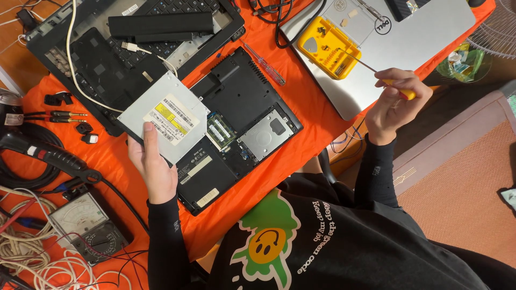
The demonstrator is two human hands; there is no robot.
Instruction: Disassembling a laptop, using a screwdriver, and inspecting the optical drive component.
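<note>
Item: two hands at an opened laptop, one on an optical drive, one on a screwdriver.

My left hand (pixel 153 166) is closed on the lower edge of a flat silver optical drive (pixel 164 117), thumb laid on its labelled face; I hold it tilted over the opened black laptop base (pixel 236 123), whose exposed memory and drive bay sit at three o'clock from the drive. My right hand (pixel 395 102) is pinched shut round a yellow-handled screwdriver (pixel 376 72), shaft pointing to ten o'clock toward a yellow bit case (pixel 325 48) resting on a closed silver laptop (pixel 424 40). At eleven o'clock of the drive lies a black keyboard bezel (pixel 102 53); at seven o'clock of my left hand, an analogue multimeter (pixel 86 228), all on an orange cloth (pixel 301 156).
</note>
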